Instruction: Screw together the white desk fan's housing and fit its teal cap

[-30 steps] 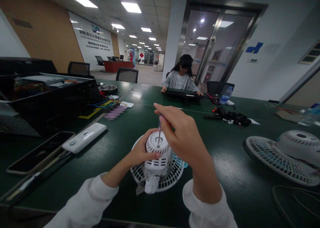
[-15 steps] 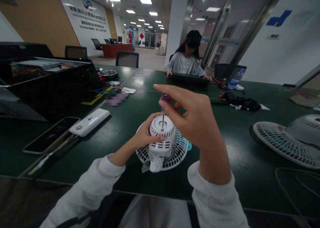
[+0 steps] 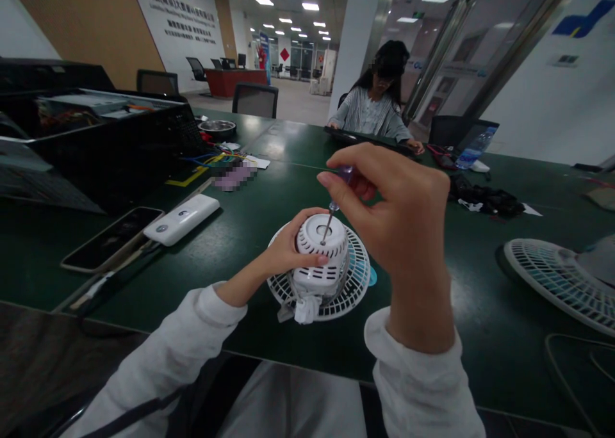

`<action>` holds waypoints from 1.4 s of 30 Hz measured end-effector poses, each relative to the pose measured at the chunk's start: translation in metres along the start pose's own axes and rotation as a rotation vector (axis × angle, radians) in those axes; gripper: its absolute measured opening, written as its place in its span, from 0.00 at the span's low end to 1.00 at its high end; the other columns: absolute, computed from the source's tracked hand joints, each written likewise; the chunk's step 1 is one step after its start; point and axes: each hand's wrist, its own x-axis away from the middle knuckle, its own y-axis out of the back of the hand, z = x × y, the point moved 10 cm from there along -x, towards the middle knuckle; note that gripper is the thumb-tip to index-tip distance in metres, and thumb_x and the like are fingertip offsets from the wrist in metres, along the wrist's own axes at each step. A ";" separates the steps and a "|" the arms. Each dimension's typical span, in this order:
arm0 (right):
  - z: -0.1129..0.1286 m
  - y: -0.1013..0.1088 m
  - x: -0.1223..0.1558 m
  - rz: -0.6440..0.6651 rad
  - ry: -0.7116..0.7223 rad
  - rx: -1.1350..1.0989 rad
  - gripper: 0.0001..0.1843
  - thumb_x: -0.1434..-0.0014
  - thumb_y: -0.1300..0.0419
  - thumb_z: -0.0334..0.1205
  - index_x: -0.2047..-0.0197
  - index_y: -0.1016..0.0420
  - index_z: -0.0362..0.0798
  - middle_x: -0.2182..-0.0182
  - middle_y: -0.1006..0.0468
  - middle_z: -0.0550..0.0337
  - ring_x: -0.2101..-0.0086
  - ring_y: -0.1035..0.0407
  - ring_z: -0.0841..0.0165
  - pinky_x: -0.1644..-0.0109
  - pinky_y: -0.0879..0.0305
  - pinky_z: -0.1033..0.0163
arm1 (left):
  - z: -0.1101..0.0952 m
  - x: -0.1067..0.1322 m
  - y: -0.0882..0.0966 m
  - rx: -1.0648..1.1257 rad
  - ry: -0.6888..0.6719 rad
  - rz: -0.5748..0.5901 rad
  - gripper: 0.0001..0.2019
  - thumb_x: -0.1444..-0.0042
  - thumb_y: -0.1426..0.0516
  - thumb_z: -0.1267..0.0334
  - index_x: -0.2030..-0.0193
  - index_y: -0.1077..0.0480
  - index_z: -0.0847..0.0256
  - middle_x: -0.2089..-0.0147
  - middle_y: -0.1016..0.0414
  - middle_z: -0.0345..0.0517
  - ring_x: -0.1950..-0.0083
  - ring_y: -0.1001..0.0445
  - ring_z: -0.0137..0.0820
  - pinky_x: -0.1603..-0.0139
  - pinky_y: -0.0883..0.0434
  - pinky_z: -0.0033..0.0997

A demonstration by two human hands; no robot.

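One white fan [image 3: 356, 291] lies grille-down on the green table [image 3: 230, 252] before me; a worker's left hand [image 3: 284, 252] curls its fingers around the motor housing [image 3: 314, 276], while the right hand [image 3: 403, 198] grips a purple-handled screwdriver [image 3: 332, 207] in bent fingers, tip at the housing's top. Across the table, a co-worker [image 3: 372, 114] sits.

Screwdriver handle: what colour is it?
Purple; the screwdriver handle shows in the head view, partly covered by fingers.
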 end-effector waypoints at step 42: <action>0.007 -0.006 0.001 0.086 0.116 -0.169 0.20 0.40 0.54 0.28 0.48 0.31 0.45 0.54 0.24 0.56 0.54 0.32 0.68 0.51 0.37 0.61 | 0.007 0.001 -0.002 0.050 0.049 0.005 0.36 0.61 0.34 0.55 0.44 0.41 0.58 0.48 0.33 0.47 0.48 0.33 0.42 0.45 0.36 0.41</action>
